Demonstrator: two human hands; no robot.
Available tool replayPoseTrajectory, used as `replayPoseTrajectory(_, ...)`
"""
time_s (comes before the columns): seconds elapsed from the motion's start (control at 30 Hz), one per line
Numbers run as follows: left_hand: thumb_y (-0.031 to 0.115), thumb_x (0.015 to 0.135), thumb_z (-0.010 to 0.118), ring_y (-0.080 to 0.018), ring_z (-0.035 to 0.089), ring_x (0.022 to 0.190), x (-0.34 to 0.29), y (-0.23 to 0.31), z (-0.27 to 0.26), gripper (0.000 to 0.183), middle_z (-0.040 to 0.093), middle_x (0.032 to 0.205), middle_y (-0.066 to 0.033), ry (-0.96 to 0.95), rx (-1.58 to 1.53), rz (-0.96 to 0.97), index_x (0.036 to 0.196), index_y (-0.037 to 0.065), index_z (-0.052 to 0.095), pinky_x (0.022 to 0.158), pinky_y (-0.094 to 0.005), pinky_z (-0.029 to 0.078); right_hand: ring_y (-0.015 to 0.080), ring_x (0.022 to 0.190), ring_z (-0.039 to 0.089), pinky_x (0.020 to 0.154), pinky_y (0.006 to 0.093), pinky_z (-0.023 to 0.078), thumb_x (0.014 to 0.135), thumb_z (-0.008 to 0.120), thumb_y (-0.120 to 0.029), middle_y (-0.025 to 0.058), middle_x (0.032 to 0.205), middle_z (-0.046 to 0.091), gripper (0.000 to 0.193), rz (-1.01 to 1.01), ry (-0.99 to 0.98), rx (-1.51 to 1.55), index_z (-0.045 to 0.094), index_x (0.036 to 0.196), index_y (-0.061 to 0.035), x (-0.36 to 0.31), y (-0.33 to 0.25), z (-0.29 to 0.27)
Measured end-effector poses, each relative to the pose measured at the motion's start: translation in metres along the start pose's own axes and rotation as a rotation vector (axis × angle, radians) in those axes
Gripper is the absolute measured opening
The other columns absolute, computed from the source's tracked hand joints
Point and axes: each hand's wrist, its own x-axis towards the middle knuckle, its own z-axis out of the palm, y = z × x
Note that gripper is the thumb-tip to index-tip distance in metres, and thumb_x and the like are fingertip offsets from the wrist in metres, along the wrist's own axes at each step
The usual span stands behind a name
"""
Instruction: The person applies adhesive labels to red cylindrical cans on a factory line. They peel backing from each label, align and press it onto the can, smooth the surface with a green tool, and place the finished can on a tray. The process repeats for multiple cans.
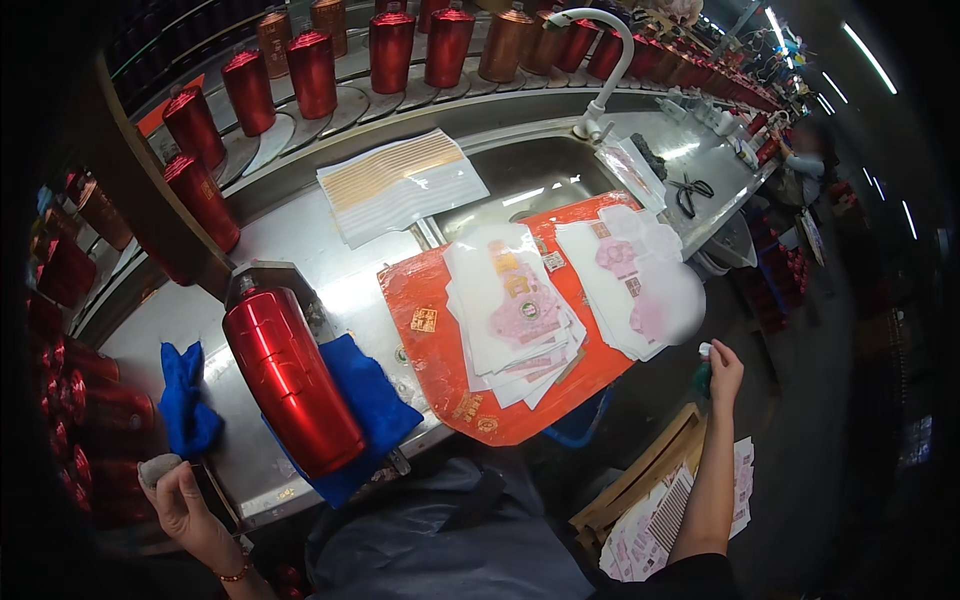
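Observation:
A shiny red bottle lies on its side on a blue cloth on the steel worktop, in front of me. My left hand is at the lower left, its fingers closed on a small grey pad. My right hand hangs past the worktop's right edge, pinching a small white scrap with something green under it. Between the hands an orange sheet carries two stacks of white label sheets, the other stack to its right.
A second blue cloth lies at the left. A stack of striped sheets sits by the sink with its white tap. Scissors lie at the right. Several red and copper bottles line the conveyor. A crate of labels stands below.

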Motion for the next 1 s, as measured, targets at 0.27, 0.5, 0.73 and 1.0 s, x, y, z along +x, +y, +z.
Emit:
replayPoseTrajectory(0.27, 0.002, 0.102, 0.049, -0.0219, 0.050, 0.135, -0.009, -0.008, 0.003, 0.016, 0.055, 0.143, -0.0131, 0.077, -0.318, -0.100, 0.093, 0.002, 0.062, 0.118, -0.0350, 0.034, 0.0028, 0.065, 0.056, 0.055, 0.0193, 0.043, 0.101, 0.065, -0.008, 0.0033, 0.091, 0.070, 0.028, -0.241, 0.042, 0.299, 0.071, 0.128, -0.0005, 0.019, -0.119, -0.008)
replayPoseTrajectory(0.5, 0.014, 0.103, 0.051, -0.0217, 0.051, 0.128, 0.001, 0.008, 0.017, 0.019, 0.059, 0.132, -0.0121, -0.030, -0.416, -0.185, 0.092, 0.003, 0.062, 0.112, -0.0366, 0.036, 0.0391, 0.098, 0.072, 0.089, 0.0483, 0.056, 0.091, 0.072, -0.020, 0.0198, 0.107, 0.075, 0.026, 0.100, -0.335, -1.023, 0.077, 0.111, -0.0040, -0.026, 0.059, 0.051)
replayPoseTrajectory(0.73, 0.005, 0.107, 0.050, -0.0166, 0.054, 0.127, 0.008, 0.004, 0.023, 0.020, 0.061, 0.130, -0.0073, 0.062, -0.354, -0.167, 0.113, 0.003, 0.069, 0.112, -0.0316, 0.038, 0.0126, 0.073, 0.071, 0.066, 0.0260, 0.054, 0.092, 0.072, -0.010, 0.0097, 0.078, 0.075, 0.020, -0.113, -0.475, -0.373, 0.078, 0.106, 0.0036, -0.046, -0.181, 0.008)
replayPoseTrajectory(1.0, 0.008, 0.105, 0.055, -0.0148, 0.058, 0.116, -0.007, 0.042, 0.053, 0.018, 0.064, 0.120, -0.0058, -0.034, -0.368, -0.267, 0.115, 0.001, 0.068, 0.107, -0.0304, 0.041, 0.0283, 0.109, 0.065, 0.093, 0.0348, 0.052, 0.074, 0.091, -0.032, 0.0157, 0.120, 0.067, 0.078, -0.898, -0.950, -0.425, 0.062, 0.142, -0.0084, -0.010, -0.304, 0.251)
